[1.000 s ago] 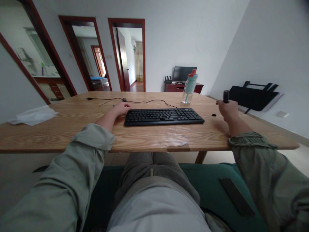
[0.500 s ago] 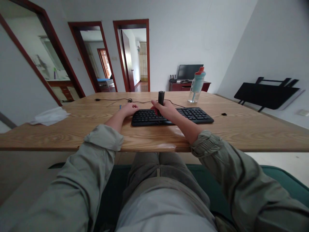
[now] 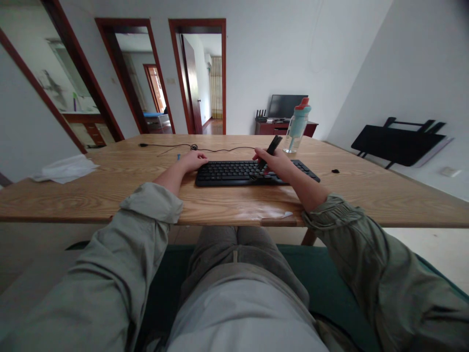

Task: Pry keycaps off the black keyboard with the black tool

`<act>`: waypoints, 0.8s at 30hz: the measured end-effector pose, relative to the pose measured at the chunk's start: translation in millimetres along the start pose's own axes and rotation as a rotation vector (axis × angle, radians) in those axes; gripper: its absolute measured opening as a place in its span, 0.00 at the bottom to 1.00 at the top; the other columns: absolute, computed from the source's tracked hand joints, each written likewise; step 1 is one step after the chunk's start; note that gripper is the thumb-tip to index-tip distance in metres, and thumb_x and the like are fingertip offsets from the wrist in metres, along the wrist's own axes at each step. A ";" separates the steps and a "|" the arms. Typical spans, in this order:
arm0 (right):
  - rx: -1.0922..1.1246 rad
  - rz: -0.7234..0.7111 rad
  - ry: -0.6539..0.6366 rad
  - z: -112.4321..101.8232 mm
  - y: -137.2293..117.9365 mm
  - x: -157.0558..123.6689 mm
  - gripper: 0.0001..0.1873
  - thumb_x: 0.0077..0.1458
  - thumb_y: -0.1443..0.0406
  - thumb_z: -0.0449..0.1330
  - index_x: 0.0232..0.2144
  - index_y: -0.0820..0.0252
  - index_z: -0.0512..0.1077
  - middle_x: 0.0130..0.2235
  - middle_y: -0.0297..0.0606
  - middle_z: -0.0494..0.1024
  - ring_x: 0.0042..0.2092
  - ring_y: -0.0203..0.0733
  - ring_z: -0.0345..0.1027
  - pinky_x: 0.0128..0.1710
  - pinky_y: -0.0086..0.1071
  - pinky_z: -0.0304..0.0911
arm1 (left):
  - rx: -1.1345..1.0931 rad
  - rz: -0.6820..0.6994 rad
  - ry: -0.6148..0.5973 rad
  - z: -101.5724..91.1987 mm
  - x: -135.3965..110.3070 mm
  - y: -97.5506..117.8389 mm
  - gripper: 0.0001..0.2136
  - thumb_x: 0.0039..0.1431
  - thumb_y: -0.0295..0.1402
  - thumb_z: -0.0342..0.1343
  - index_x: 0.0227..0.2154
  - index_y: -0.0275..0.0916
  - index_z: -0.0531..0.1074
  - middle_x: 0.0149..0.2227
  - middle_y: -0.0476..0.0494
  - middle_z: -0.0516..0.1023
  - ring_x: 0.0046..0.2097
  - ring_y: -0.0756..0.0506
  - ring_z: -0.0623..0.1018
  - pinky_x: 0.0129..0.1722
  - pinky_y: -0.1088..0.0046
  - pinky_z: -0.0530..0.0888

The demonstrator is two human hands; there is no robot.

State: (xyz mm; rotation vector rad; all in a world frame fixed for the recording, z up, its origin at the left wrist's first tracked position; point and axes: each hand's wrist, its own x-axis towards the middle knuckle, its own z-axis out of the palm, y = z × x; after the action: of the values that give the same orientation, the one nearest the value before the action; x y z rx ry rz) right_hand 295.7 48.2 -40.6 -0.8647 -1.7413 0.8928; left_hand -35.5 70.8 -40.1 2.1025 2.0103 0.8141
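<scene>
Keyboard (image 3: 227,172) lies flat on the counter (image 3: 220,205), long axis running left to right, keys up. Right hand (image 3: 281,164) has its fingers closed around a black tool (image 3: 274,145) above it, top end tilting rightward. Left hand (image 3: 192,162) rests by its left end, fingers slightly curled; whether they grip, I cannot tell.

The black computer keyboard (image 3: 227,169) lies flat and right side up on the wooden table (image 3: 139,195), its long sides running left to right and its near edge set back from the table's near edge; rows of black keys show on the left and middle, while the right part is partly covered. Over its right half a slim black stick-like tool (image 3: 274,143) is held at a slant, top leaning right, its lower end blurred among the keys, contact unclear.
</scene>
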 end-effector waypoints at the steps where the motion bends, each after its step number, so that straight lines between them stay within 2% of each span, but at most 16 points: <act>1: 0.008 0.007 -0.012 0.3 -1.1 -1.0 0.26 0.52 0.44 0.65 0.29 0.62 0.77 0.30 0.41 0.73 0.28 0.36 0.65 0.18 0.28 0.63 | -0.002 -0.004 -0.001 -0.1 0.1 0.0 0.12 0.53 0.40 0.59 0.34 0.38 0.81 0.34 0.44 0.81 0.36 0.43 0.78 0.37 0.70 0.71; 6: 0.097 0.069 -0.076 6.5 -3.9 -3.5 0.12 0.47 0.58 0.68 0.28 0.61 0.75 0.26 0.36 0.72 0.27 0.37 0.66 0.22 0.31 0.68 | -0.041 0.005 -0.018 0.5 -0.1 -1.1 0.11 0.53 0.40 0.59 0.33 0.38 0.80 0.34 0.44 0.81 0.37 0.44 0.77 0.38 0.71 0.71; 10: 0.165 0.010 -0.051 7.5 -2.3 -3.0 0.06 0.45 0.63 0.64 0.25 0.59 0.73 0.24 0.36 0.73 0.28 0.39 0.69 0.28 0.32 0.70 | -0.057 0.014 -0.024 1.1 0.1 -3.1 0.12 0.53 0.41 0.58 0.33 0.38 0.79 0.34 0.44 0.81 0.37 0.44 0.77 0.37 0.72 0.71; 16: 0.100 -0.071 -0.077 8.6 -1.0 -3.5 0.04 0.42 0.65 0.62 0.26 0.58 0.73 0.25 0.34 0.76 0.31 0.39 0.71 0.35 0.34 0.69 | -0.054 0.016 -0.039 -1.6 -2.0 1.4 0.11 0.51 0.41 0.59 0.31 0.38 0.80 0.33 0.43 0.82 0.35 0.44 0.77 0.36 0.71 0.71; 24: 0.133 -0.057 -0.128 10.7 0.8 -5.6 0.04 0.42 0.66 0.62 0.26 0.58 0.72 0.25 0.33 0.75 0.30 0.39 0.71 0.34 0.33 0.66 | -0.049 0.011 -0.050 -2.9 -2.5 2.6 0.13 0.51 0.41 0.59 0.33 0.37 0.80 0.34 0.42 0.82 0.35 0.44 0.77 0.35 0.71 0.72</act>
State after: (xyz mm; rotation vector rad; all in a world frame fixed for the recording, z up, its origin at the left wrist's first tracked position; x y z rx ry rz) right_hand 287.3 41.8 -46.5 -0.6805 -1.7840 1.0330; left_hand -34.4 67.4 -37.2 2.0879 1.9355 0.7968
